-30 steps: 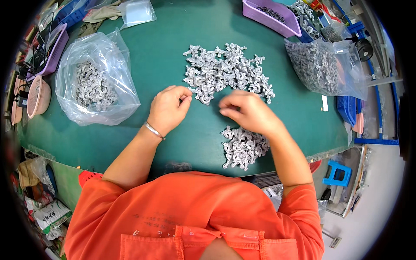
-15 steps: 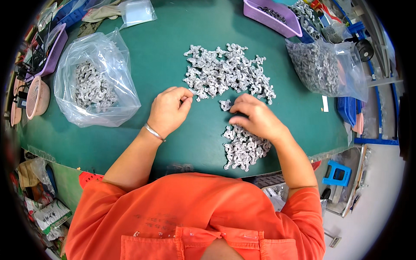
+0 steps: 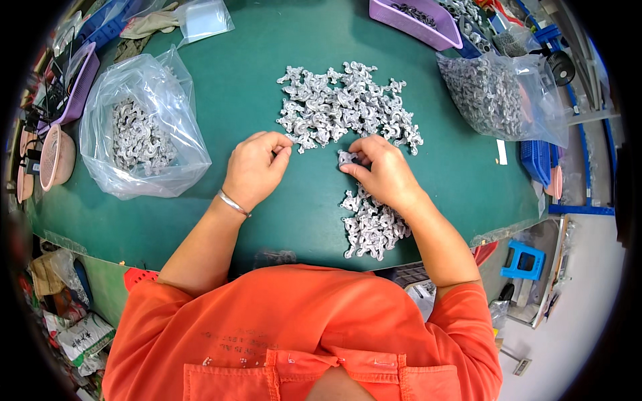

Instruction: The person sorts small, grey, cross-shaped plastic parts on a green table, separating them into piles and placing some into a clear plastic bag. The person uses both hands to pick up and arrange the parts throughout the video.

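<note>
My right hand (image 3: 382, 172) pinches a small grey metal casting (image 3: 345, 158) between thumb and fingers, just above the green table (image 3: 301, 220). Directly below that hand lies a smaller heap of the same castings (image 3: 376, 230), its upper edge partly covered by the hand. Beyond both hands a larger heap of castings (image 3: 351, 103) spreads over the table. Near its left front edge, my left hand (image 3: 257, 168) is closed with thumb and forefinger together. Whatever those fingers hold, if anything, is hidden.
An open clear bag of castings (image 3: 144, 137) stands on the left, and another filled bag (image 3: 491, 93) lies at the right. A purple bin (image 3: 418, 25) with dark parts sits at the back. Round pink baskets (image 3: 57, 157) and a blue basket (image 3: 535, 164) line the sides.
My right hand has closed on the single casting that lay at its fingertips. The left hand stays closed in nearly the same place. The whole view has shifted slightly.
</note>
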`<state>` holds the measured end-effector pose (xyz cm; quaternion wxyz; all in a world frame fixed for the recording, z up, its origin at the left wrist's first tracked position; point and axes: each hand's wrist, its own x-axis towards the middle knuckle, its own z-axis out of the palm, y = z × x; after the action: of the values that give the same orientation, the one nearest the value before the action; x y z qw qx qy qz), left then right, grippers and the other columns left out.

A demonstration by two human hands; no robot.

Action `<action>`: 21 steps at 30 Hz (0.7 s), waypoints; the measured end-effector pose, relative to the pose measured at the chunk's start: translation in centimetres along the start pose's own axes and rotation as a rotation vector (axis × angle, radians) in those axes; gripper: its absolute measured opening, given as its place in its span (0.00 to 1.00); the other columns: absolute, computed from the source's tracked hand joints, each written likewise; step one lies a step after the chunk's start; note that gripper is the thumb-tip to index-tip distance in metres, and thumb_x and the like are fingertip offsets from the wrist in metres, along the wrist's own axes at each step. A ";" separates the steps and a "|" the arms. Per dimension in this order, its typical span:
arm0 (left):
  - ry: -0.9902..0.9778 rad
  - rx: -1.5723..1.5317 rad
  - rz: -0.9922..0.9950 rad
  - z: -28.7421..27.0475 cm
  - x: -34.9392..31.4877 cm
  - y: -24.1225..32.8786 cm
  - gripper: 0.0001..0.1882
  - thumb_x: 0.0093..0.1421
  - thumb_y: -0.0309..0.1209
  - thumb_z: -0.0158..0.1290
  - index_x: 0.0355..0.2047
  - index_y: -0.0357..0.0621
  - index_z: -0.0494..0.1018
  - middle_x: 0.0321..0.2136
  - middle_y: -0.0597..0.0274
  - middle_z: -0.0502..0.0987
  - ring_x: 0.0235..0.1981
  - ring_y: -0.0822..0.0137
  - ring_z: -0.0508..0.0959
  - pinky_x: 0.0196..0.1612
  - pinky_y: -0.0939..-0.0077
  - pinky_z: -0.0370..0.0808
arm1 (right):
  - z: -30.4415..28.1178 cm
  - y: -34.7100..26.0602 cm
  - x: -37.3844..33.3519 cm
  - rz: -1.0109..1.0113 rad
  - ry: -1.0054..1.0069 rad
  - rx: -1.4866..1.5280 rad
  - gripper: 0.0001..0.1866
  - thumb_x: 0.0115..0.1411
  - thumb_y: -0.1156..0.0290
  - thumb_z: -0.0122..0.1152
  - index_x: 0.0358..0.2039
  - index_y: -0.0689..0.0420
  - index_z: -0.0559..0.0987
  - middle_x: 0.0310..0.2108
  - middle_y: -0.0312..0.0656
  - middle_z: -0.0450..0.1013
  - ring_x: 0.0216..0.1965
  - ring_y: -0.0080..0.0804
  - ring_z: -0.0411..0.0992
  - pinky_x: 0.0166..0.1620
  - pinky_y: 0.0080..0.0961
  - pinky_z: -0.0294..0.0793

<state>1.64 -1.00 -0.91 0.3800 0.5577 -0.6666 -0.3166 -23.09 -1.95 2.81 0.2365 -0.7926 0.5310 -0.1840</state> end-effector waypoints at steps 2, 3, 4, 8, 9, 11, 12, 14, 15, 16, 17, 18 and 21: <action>0.031 -0.024 -0.001 0.1 -0.1 0.3 0.04 0.55 0.25 0.57 0.31 0.40 0.78 0.26 0.55 0.78 0.24 0.59 0.79 0.29 0.68 0.75 | -0.6 0.4 0.0 0.151 -0.064 0.037 0.18 0.51 0.61 0.73 0.34 0.62 0.80 0.28 0.47 0.76 0.30 0.41 0.76 0.35 0.36 0.76; 0.031 -0.023 0.002 0.1 -0.1 0.3 0.04 0.55 0.25 0.57 0.31 0.40 0.78 0.26 0.55 0.78 0.24 0.59 0.79 0.29 0.68 0.75 | -1.1 0.4 -0.1 0.201 -0.067 0.040 0.15 0.54 0.62 0.70 0.33 0.62 0.81 0.28 0.49 0.76 0.32 0.44 0.77 0.36 0.37 0.76; 0.031 -0.022 0.006 0.1 -0.1 0.3 0.04 0.55 0.25 0.57 0.31 0.40 0.78 0.26 0.55 0.78 0.24 0.59 0.79 0.29 0.68 0.75 | -1.3 1.1 -0.2 0.156 0.012 0.035 0.14 0.56 0.63 0.68 0.33 0.63 0.81 0.28 0.49 0.77 0.32 0.46 0.76 0.37 0.38 0.76; 0.003 0.031 0.041 0.0 0.0 -0.1 0.06 0.58 0.24 0.58 0.35 0.35 0.78 0.28 0.57 0.78 0.23 0.72 0.77 0.28 0.78 0.74 | -0.4 1.6 -0.2 0.021 0.114 0.033 0.13 0.58 0.65 0.66 0.34 0.63 0.80 0.32 0.49 0.76 0.37 0.50 0.74 0.43 0.39 0.74; 0.000 0.036 0.035 0.1 0.0 -0.1 0.06 0.58 0.24 0.58 0.35 0.35 0.78 0.28 0.57 0.78 0.23 0.72 0.76 0.28 0.78 0.74 | 0.2 1.2 -0.4 -0.053 0.130 0.014 0.13 0.57 0.65 0.66 0.34 0.63 0.80 0.33 0.49 0.75 0.38 0.50 0.74 0.45 0.39 0.74; -0.004 0.052 0.025 -0.2 0.0 0.0 0.06 0.58 0.24 0.58 0.35 0.34 0.78 0.28 0.57 0.78 0.23 0.72 0.76 0.28 0.78 0.74 | 1.0 0.2 -0.9 -0.140 0.149 -0.105 0.15 0.53 0.68 0.70 0.37 0.62 0.79 0.33 0.47 0.75 0.38 0.49 0.74 0.44 0.38 0.74; -0.006 0.045 0.022 -0.2 0.0 0.1 0.06 0.58 0.24 0.58 0.35 0.34 0.78 0.28 0.57 0.78 0.23 0.72 0.76 0.28 0.78 0.74 | 0.7 0.0 -0.8 -0.022 0.078 0.030 0.14 0.52 0.69 0.71 0.36 0.62 0.79 0.31 0.45 0.75 0.35 0.44 0.74 0.41 0.35 0.75; -0.012 0.025 0.016 -0.1 0.0 0.1 0.06 0.58 0.24 0.58 0.35 0.34 0.78 0.28 0.57 0.79 0.23 0.72 0.76 0.28 0.78 0.74 | 0.0 0.3 -0.6 0.194 -0.008 0.256 0.13 0.52 0.71 0.72 0.36 0.61 0.79 0.27 0.40 0.75 0.29 0.32 0.74 0.35 0.29 0.75; -0.010 0.036 0.027 -0.1 0.0 0.0 0.06 0.58 0.23 0.58 0.35 0.34 0.78 0.28 0.57 0.79 0.23 0.72 0.76 0.28 0.78 0.74 | -0.3 0.8 -0.6 0.290 -0.021 0.348 0.13 0.53 0.71 0.72 0.35 0.61 0.79 0.25 0.37 0.74 0.27 0.25 0.73 0.32 0.25 0.74; -0.005 0.044 0.037 0.0 0.0 -0.1 0.06 0.58 0.23 0.57 0.35 0.34 0.78 0.28 0.57 0.79 0.23 0.73 0.76 0.28 0.79 0.74 | -0.9 1.4 -0.7 0.314 -0.063 0.480 0.12 0.54 0.72 0.72 0.35 0.62 0.78 0.24 0.32 0.73 0.27 0.16 0.69 0.31 0.20 0.72; 0.000 0.052 0.047 0.0 0.0 -0.1 0.06 0.58 0.23 0.57 0.35 0.34 0.78 0.28 0.57 0.79 0.22 0.73 0.76 0.28 0.79 0.74 | -1.5 1.8 -0.9 0.339 -0.103 0.599 0.13 0.53 0.73 0.73 0.36 0.63 0.78 0.25 0.31 0.73 0.26 0.16 0.68 0.31 0.18 0.72; 0.002 0.045 0.052 0.0 0.1 -0.1 0.06 0.58 0.23 0.57 0.35 0.34 0.78 0.28 0.57 0.79 0.22 0.73 0.76 0.28 0.79 0.73 | -2.1 1.9 -1.1 0.359 -0.122 0.618 0.12 0.54 0.74 0.72 0.36 0.63 0.79 0.26 0.30 0.72 0.27 0.16 0.69 0.31 0.17 0.72; 0.003 0.020 0.034 0.1 -0.1 -0.2 0.06 0.58 0.23 0.57 0.35 0.34 0.78 0.28 0.58 0.79 0.23 0.75 0.76 0.28 0.80 0.73 | -3.2 1.4 -1.6 0.408 -0.181 0.788 0.10 0.56 0.78 0.70 0.37 0.63 0.79 0.26 0.31 0.72 0.28 0.16 0.70 0.32 0.17 0.74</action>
<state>1.68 -0.93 -1.15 0.3808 0.5504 -0.6786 -0.3026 -26.47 -1.51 4.58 0.5970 -0.5342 0.5431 -0.2515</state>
